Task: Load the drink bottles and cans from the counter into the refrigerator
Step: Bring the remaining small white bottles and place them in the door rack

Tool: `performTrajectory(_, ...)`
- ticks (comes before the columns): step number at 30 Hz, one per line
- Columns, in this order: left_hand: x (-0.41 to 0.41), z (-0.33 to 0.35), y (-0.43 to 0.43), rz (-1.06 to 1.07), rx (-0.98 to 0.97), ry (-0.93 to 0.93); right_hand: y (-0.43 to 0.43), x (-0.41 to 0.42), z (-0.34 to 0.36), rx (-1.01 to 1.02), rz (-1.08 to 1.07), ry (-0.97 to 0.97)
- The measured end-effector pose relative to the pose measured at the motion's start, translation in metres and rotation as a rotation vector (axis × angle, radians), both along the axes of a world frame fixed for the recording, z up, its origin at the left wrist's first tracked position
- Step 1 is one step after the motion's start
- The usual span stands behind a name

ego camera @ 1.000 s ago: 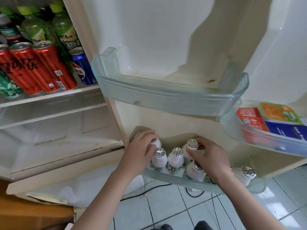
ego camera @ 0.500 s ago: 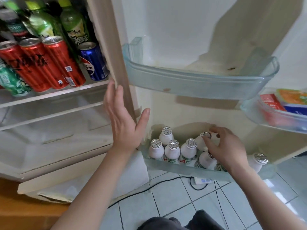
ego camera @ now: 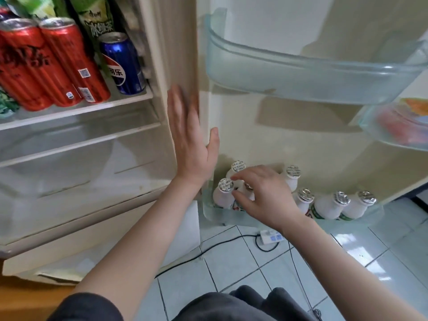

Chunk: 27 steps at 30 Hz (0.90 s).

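Tall red drink cans (ego camera: 46,63) stand on the white refrigerator shelf (ego camera: 76,111) at far left. A blue cola can (ego camera: 121,63) is just right of them, with green tea bottles (ego camera: 97,19) behind. The left hand (ego camera: 187,140) lies flat, fingers straight, against the cream refrigerator frame (ego camera: 162,54). Further right, small white plastic bottles with silver foil caps (ego camera: 328,206) stand in the clear lower door shelf (ego camera: 222,217). The right hand (ego camera: 261,195) curls its fingers round one near the shelf's left end.

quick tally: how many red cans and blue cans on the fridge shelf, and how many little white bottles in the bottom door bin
red metal drink cans: 2 with tops in view, maybe another cropped
blue metal drink can: 1
small white plastic bottles with silver foil caps: 7, one partly under the right hand
total: 10
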<state>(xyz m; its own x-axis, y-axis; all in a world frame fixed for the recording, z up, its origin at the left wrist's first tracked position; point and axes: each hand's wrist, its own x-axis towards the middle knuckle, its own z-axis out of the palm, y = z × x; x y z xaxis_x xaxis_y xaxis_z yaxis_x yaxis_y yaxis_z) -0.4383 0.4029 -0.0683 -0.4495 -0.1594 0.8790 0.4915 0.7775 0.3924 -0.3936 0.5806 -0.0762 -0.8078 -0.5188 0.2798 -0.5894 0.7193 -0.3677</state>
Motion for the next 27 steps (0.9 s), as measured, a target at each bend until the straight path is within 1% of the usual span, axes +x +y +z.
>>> performTrajectory(2, 0.001, 0.002, 0.001, -0.007, 0.013, -0.003, -0.007, -0.003, -0.004, 0.075, 0.03, -0.025)
performTrajectory(5, 0.001, 0.003, 0.003, -0.014, 0.02, -0.01, -0.015, -0.008, -0.011, 0.158, 0.015, -0.035)
performTrajectory(8, 0.001, 0.002, 0.001, -0.005, 0.027, -0.022, -0.021, -0.011, -0.018, 0.116, -0.023, -0.009)
performTrajectory(11, 0.0, 0.001, 0.0, 0.003, 0.019, -0.026, -0.02, -0.014, -0.02, 0.089, -0.007, -0.002)
performTrajectory(19, -0.003, -0.002, -0.002, 0.021, 0.001, 0.004, -0.017, -0.016, -0.017, 0.042, 0.083, -0.178)
performTrajectory(22, -0.003, -0.002, -0.002, 0.026, -0.004, -0.001, -0.016, -0.016, -0.016, 0.052, 0.085, -0.203)
performTrajectory(27, -0.004, -0.003, -0.003, 0.02, -0.003, 0.005, -0.017, -0.015, -0.017, 0.042, 0.052, -0.187)
